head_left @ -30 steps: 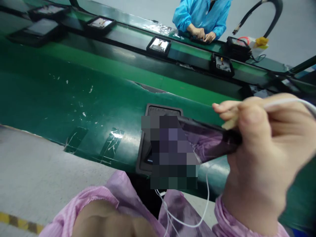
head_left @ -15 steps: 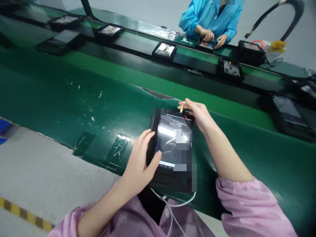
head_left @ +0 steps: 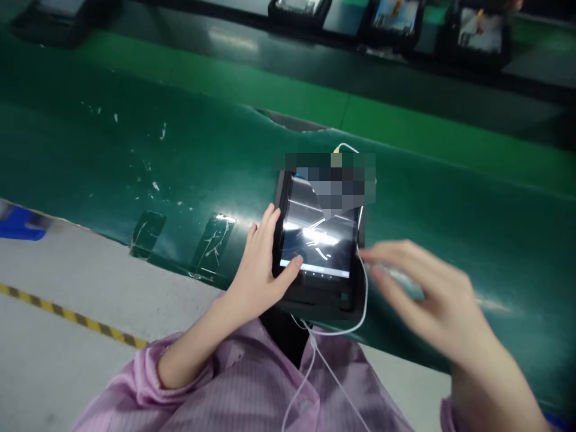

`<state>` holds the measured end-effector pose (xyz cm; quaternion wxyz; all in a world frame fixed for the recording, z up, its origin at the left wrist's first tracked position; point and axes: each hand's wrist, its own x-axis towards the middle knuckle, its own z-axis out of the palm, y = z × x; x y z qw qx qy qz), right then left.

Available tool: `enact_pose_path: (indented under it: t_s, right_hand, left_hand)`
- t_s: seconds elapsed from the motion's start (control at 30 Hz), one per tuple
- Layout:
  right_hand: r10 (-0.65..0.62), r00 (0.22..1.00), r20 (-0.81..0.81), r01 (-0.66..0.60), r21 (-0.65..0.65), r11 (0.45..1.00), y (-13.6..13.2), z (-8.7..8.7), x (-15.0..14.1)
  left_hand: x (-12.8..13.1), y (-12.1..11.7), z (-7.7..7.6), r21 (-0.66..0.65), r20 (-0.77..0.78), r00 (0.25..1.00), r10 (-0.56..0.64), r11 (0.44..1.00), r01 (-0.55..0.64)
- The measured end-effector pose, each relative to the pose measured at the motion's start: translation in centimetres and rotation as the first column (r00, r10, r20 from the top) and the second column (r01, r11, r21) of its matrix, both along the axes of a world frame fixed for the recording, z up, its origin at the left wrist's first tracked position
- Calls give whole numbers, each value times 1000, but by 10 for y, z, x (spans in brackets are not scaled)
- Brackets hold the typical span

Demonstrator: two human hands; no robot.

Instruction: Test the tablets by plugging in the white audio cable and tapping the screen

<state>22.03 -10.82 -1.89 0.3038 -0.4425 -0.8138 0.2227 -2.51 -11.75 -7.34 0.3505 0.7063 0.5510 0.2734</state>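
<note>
At the near edge of the table point(head_left: 202, 162), a splayed left hand point(head_left: 254, 276) steadies the tablet point(head_left: 319, 237); the right hand point(head_left: 432, 300), fingers parted, would best keep the white cable point(head_left: 366, 294) slack

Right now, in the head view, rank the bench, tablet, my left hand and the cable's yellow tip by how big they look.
1. Bench
2. Tablet
3. Left hand, not counting the forearm
4. Yellow tip, partly pixelated, but clearly smallest

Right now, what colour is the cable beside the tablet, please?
The cable is white, clearest in head view.
</note>
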Motion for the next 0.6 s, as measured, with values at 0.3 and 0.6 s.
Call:
enact_pose_path:
  t_s: [0.3, 0.6]
  right_hand:
    - [-3, 998, -66, -25, -421, 907, -113, -36, -24]
    - [-176, 981, 82, 183, -84, 980, -131, -117, -76]
  left_hand:
    - [7, 2, -13, 129, -41, 999, 22, 992, -16]
    - [3, 1, -13, 142, -62, 998, -7, 990, 16]
